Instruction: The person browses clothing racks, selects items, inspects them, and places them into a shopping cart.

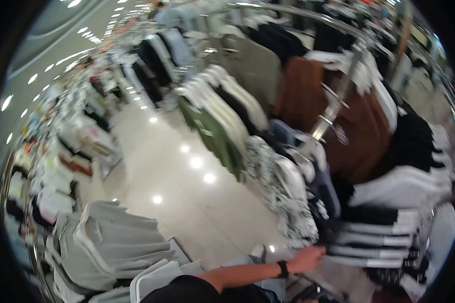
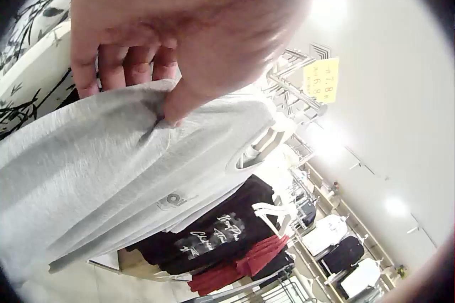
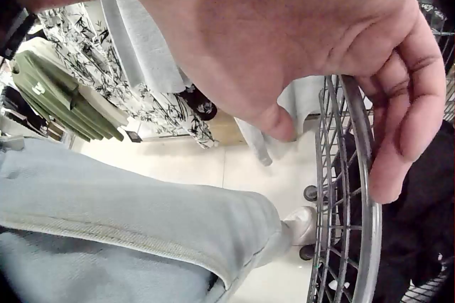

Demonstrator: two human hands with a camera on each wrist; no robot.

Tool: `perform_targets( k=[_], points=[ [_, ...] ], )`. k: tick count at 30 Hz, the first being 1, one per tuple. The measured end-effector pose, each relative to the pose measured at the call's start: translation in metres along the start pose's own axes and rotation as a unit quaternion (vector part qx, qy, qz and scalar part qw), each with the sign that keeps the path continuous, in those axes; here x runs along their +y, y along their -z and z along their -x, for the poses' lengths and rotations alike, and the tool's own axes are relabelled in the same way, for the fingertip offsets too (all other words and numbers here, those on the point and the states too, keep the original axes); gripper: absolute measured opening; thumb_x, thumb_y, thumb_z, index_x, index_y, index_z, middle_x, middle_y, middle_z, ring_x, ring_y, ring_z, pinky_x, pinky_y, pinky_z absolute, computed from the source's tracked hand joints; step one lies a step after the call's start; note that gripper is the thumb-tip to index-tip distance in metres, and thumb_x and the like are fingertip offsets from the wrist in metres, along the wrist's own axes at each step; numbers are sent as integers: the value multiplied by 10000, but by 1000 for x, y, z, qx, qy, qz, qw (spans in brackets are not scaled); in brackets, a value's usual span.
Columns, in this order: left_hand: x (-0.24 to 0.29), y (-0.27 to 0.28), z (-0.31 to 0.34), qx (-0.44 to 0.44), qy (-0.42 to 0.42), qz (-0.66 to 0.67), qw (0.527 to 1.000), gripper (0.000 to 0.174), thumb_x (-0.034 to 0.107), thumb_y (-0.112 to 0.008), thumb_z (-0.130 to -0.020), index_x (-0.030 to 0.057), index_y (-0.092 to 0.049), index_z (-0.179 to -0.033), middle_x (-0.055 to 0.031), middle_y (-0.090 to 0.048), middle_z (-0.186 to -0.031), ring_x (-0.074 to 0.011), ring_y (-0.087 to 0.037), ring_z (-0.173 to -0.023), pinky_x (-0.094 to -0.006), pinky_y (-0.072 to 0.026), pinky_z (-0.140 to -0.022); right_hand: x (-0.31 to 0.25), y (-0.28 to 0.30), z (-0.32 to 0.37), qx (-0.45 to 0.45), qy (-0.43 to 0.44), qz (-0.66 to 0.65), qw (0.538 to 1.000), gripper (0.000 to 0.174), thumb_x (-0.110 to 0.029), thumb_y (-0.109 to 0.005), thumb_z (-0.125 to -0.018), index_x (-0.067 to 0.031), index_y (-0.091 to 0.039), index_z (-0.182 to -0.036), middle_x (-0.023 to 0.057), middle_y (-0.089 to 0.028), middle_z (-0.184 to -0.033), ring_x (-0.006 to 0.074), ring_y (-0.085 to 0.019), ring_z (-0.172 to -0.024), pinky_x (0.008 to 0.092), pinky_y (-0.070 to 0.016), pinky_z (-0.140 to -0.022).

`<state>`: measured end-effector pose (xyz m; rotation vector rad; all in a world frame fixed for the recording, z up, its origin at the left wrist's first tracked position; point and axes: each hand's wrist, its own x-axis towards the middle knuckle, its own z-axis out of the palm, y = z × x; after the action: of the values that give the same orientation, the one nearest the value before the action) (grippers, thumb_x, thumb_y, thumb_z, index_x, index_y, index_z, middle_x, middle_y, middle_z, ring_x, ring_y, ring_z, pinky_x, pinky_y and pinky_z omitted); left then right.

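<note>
My left hand (image 2: 206,26) pinches a light grey T-shirt (image 2: 106,154) between thumb and fingers, the thumb on the near face of the cloth. The shirt hangs from a white hanger and has a small print on its chest. In the head view the same hand (image 1: 307,260), with a dark band at the wrist, reaches to the rack's lower row of garments. My right hand (image 3: 298,40) grips the metal rim of a wire shopping cart (image 3: 364,246), fingers curled over the inner side and thumb on the outer side. Black cloth (image 3: 419,203) lies in the cart.
A black-and-white patterned shirt (image 1: 283,187) and green shirts (image 1: 212,136) hang along the rack. Grey shirts (image 1: 121,237) hang on a rack across the tiled aisle (image 1: 182,202). A leg in light jeans (image 3: 142,203) stands beside the cart. A yellow price sign (image 2: 321,79) tops a rack.
</note>
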<state>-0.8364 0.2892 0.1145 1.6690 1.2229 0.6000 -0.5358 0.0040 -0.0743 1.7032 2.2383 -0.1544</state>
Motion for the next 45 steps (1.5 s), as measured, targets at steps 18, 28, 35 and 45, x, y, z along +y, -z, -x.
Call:
perform_targets(
  k=[18, 28, 35, 45],
  points=[
    [-172, -10, 37, -171, -5, -232, 958, 120, 215, -635, -841, 112, -675, -792, -155, -679, -802, -399, -669, -800, -524, -537, -717, -37, 106, -79, -253, -469, -192, 824, 968, -488, -627, -910, 207, -229, -1453, 144, -770, -932, 277, -766, -810, 417, -577, -650],
    [-297, 30, 78, -408, 156, -387, 812, 490, 417, -525, -903, 6, -747, -1053, -239, -713, -1148, -405, -666, -1123, -480, -520, -1006, -24, 105, -103, -207, -489, -145, 835, 834, -404, -643, -877, 149, -333, -1418, 92, -759, -813, 257, -747, -665, 469, -480, -407],
    [-280, 27, 77, -285, 260, -163, 908, 342, 329, -627, -874, 13, -749, -919, -82, -771, -821, -209, -747, -791, -341, -579, -806, -16, 99, -94, -171, -472, -203, 841, 805, -367, -652, -873, 127, -341, -1426, 106, -760, -823, 272, -748, -676, 473, -488, -419],
    [-189, -21, 56, -311, 213, -151, 914, 236, 169, -632, -949, -44, -715, -1010, -128, -753, -894, -184, -719, -789, -310, -585, -752, -22, 31, -82, 7, -378, -195, 905, 582, -201, -624, -877, 99, -470, -1351, 78, -750, -791, 231, -728, -632, 451, -496, -424]
  ],
)
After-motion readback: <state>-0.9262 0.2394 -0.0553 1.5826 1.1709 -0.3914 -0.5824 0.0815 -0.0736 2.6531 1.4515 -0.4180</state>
